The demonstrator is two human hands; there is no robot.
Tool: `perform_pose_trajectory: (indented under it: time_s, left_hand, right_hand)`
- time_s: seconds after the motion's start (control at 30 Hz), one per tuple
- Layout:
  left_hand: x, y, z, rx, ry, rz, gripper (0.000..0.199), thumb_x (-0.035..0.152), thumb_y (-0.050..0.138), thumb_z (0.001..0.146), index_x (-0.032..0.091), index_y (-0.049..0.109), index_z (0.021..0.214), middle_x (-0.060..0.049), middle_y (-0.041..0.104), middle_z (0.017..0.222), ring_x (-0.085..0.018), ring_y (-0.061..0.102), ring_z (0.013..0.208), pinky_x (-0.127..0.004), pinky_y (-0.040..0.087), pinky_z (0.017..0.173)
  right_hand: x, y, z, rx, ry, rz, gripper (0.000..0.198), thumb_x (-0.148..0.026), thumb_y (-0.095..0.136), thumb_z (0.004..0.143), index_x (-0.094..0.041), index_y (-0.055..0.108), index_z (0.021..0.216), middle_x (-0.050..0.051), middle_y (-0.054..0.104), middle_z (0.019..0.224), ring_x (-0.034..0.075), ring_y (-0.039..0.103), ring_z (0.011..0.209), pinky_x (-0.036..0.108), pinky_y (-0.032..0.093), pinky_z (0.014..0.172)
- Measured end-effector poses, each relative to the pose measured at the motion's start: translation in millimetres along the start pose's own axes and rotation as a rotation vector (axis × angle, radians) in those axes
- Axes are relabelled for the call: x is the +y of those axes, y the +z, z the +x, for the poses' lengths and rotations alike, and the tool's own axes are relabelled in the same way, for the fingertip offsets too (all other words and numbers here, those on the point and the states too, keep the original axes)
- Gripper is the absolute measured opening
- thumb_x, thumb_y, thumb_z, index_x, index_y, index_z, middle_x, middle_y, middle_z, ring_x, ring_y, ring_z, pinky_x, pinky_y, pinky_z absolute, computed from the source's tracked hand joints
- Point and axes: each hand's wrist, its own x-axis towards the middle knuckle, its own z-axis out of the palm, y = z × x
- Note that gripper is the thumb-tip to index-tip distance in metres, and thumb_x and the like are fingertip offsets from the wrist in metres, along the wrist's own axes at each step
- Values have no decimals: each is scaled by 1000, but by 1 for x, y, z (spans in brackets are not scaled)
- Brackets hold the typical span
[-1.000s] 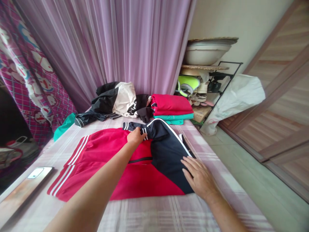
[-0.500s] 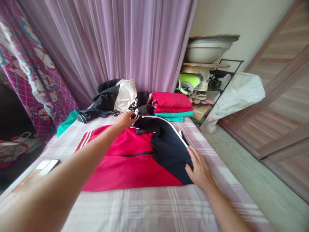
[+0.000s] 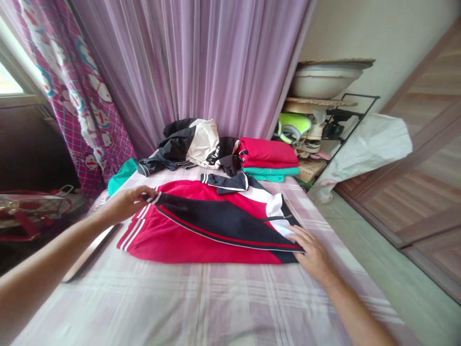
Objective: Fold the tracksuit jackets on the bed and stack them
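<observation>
A red, black and white zip-up jacket (image 3: 201,250) lies flat on the plaid bed cover (image 3: 201,307). My left hand (image 3: 127,202) pinches the striped cuff of its black sleeve (image 3: 219,216). That sleeve stretches leftward across the red body, with red and white piping along its near edge. At the sleeve's shoulder end, my right hand (image 3: 317,259) rests with fingers extended and the thumb apart. The other sleeve (image 3: 226,182) is folded over the jacket's far side. Partly behind my left forearm lies a flat, dark-edged object (image 3: 90,254).
Folded red clothing (image 3: 268,151) sits on folded teal clothing (image 3: 270,171) at the back. Left of it is a black and white clothing heap (image 3: 198,142). Teal fabric (image 3: 122,177) lies by the curtain (image 3: 216,72). A rack with a basin (image 3: 326,80) stands right of the bed.
My left hand has brought the black sleeve's cuff from the far side toward the left, laying the sleeve across the body. My right hand stays at the shoulder. The view has shifted left.
</observation>
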Motion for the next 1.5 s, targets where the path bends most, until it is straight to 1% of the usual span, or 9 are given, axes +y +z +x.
perform_pose_trajectory:
  time_s: [0.23,0.4,0.5,0.67,0.8,1.07,1.23,1.33,1.5]
  left_hand:
    - [-46,44,-55,-119,100,-7,32,35,47,76,24,65,101,-6,75,109,-24,69,103,-37,52,96]
    - [-49,33,-63,-212,54,134,45,18,43,75,27,66,113,-4,75,110,-24,70,102,-34,53,92]
    - [-31,30,-57,-171,47,285,44,15,40,81,28,68,113,-4,74,114,-25,69,106,-36,51,94]
    - [25,72,-47,-129,168,391,47,40,44,94,24,56,137,-8,57,144,-28,47,137,-50,29,117]
    - [37,111,-51,-120,87,473,59,54,43,94,23,49,145,-10,48,152,-34,35,144,-64,13,119]
    - [8,101,-57,-102,127,490,60,55,43,95,25,47,147,-11,44,154,-30,35,145,-54,19,120]
    - [-35,80,-56,-174,-77,444,45,42,40,97,39,50,141,-4,39,158,-32,33,145,-66,31,110]
    - [-52,76,-52,-257,-68,412,38,40,47,93,42,61,128,2,44,154,-32,32,144,-58,37,109]
    - [-42,82,-52,-115,-105,355,49,43,39,95,27,51,139,-7,55,142,-27,47,133,-43,39,110]
  right_hand:
    - [-3,-15,-1,-257,71,-61,58,-11,45,74,-26,70,124,6,55,145,27,46,137,50,39,113]
    - [-9,-49,12,-518,200,-130,68,-17,52,72,-32,59,137,5,46,153,30,40,141,50,37,113]
    - [-39,-57,47,-453,132,-82,60,-25,52,80,-31,56,140,6,47,152,29,43,140,48,39,112]
    - [-142,-1,117,-264,13,-52,50,-36,46,94,-24,53,142,11,47,151,29,42,139,50,35,114]
    - [-181,54,125,-438,-12,-145,51,-41,42,98,-26,48,147,11,35,159,28,29,147,56,22,118]
    - [-99,33,75,-422,248,-410,53,-46,38,99,-27,45,148,12,40,156,30,32,145,59,21,115]
    - [-70,5,47,-230,526,-621,57,-53,41,96,-19,55,140,21,54,139,36,55,120,52,45,93]
    - [-67,-1,46,-254,540,-618,55,-55,42,95,-21,58,135,16,65,117,30,64,97,39,49,74]
    - [-62,-7,54,-345,441,-515,41,-50,43,97,-27,67,122,8,70,102,20,67,78,29,43,61]
